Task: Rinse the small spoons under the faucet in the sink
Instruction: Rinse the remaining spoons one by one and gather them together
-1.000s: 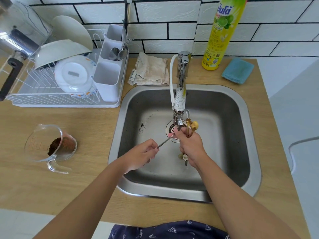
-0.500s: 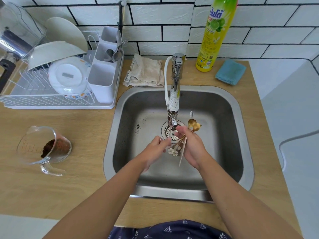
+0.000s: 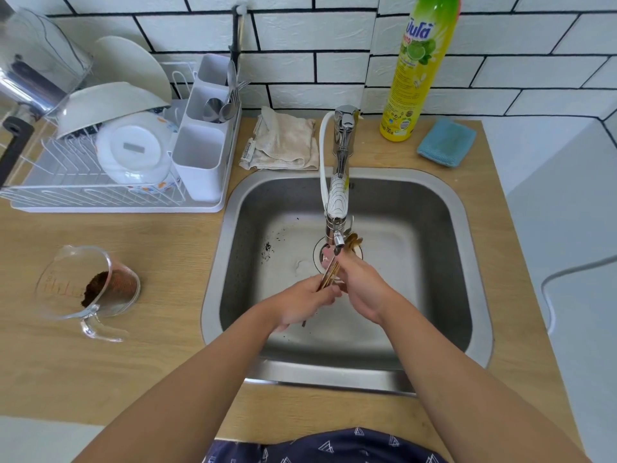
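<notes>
— Where are the small spoons (image 3: 331,273)?
— Bunched over the sink (image 3: 434,208), bowls under the faucet (image 3: 338,202) — left hand (image 3: 302,304) curled round the handles, right hand (image 3: 362,287) clasping them higher up.

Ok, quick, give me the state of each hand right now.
Left hand: closed, gripping the handle ends of the small spoons.
Right hand: closed on the same bundle, bowls up under the faucet.
</notes>
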`<act>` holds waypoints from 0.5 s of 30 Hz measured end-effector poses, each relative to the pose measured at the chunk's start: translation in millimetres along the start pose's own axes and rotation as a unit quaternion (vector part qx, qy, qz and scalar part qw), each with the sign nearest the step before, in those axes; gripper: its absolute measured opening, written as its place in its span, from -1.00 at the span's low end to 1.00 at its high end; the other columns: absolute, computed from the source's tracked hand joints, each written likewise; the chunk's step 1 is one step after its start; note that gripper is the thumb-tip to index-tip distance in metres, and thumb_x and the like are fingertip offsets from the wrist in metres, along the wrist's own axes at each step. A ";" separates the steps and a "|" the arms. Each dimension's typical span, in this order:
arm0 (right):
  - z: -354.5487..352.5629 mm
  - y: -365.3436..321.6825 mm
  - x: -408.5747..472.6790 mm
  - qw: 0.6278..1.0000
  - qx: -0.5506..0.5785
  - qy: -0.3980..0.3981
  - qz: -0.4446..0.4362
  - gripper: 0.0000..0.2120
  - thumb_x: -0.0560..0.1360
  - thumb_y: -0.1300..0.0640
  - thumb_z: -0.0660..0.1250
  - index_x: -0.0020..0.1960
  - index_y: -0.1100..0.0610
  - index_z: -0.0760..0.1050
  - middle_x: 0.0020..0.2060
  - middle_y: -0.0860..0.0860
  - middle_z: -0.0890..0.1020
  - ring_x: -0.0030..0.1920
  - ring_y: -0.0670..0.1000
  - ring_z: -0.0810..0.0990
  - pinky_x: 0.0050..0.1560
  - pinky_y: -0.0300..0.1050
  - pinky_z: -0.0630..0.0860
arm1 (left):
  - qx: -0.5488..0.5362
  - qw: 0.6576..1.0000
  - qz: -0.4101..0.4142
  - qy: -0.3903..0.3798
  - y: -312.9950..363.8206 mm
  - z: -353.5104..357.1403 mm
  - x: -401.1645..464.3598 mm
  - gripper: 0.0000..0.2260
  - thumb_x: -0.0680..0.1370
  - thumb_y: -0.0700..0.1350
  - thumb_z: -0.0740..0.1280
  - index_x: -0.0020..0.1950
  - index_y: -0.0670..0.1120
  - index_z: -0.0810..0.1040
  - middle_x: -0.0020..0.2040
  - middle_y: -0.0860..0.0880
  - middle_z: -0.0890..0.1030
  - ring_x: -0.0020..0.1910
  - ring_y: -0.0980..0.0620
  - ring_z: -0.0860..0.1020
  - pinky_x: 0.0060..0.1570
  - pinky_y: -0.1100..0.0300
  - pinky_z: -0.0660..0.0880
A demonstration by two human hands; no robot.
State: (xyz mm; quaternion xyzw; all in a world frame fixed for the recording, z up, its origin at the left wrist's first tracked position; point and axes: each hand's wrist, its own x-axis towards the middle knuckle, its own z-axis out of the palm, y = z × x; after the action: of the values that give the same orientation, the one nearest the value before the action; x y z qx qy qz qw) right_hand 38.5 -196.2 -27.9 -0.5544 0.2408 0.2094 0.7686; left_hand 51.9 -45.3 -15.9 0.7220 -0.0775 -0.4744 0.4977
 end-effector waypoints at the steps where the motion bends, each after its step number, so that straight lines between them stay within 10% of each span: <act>1: -3.8 -0.1 1.5 1.000 -0.010 -0.007 -0.011 -0.73 0.63 -0.17 0.30 0.26 -0.11 0.59 0.22 -0.13 0.69 0.32 -0.05 0.57 0.31 0.05 0.47 | 0.005 1.000 -0.001 -0.002 -0.2 -1.9 -2.3 -0.92 0.68 0.04 0.18 0.10 0.12 0.45 -0.06 0.09 0.48 -0.09 0.14 0.43 -0.03 0.20 0.36; 6: -23.6 -9.6 5.4 0.991 0.109 -0.004 -0.081 -0.29 0.66 0.17 0.32 0.64 -0.11 -0.01 0.35 0.11 0.62 0.22 0.11 0.65 0.10 0.00 0.64 | 0.007 0.999 -0.025 -0.019 -8.4 -18.3 -12.9 -0.82 0.69 0.02 0.17 -0.01 -0.03 0.46 -0.20 0.03 0.44 -0.18 0.08 0.40 0.01 0.12 0.33; 12: -8.6 -16.7 6.4 0.993 -0.036 -0.019 -0.111 -0.67 0.68 0.31 0.25 0.42 0.15 0.46 0.25 0.16 0.65 0.07 0.04 0.74 -0.05 -0.12 0.63 | -0.156 0.982 -0.069 -0.087 -10.0 -30.2 -20.0 -0.87 0.66 -0.09 0.23 0.06 -0.14 0.47 -0.32 -0.03 0.39 -0.31 -0.02 0.44 -0.15 0.02 0.55; 15: -2.8 -13.2 6.0 0.991 -0.029 -0.018 -0.130 -0.78 0.66 0.30 0.29 0.28 0.12 0.51 0.16 0.13 0.69 0.02 0.04 0.76 -0.12 -0.21 0.63 | -0.225 0.968 -0.079 -0.079 -5.0 -30.0 -20.7 -0.91 0.61 -0.10 0.24 0.06 -0.10 0.41 -0.31 -0.02 0.32 -0.47 0.05 0.23 -0.48 0.21 0.29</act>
State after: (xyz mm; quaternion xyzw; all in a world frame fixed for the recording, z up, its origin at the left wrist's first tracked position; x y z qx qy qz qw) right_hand 50.7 -202.5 -22.4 -0.5994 0.1465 0.1250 0.7770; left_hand 61.8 -11.3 -5.6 0.5553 0.0493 -0.5726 0.6011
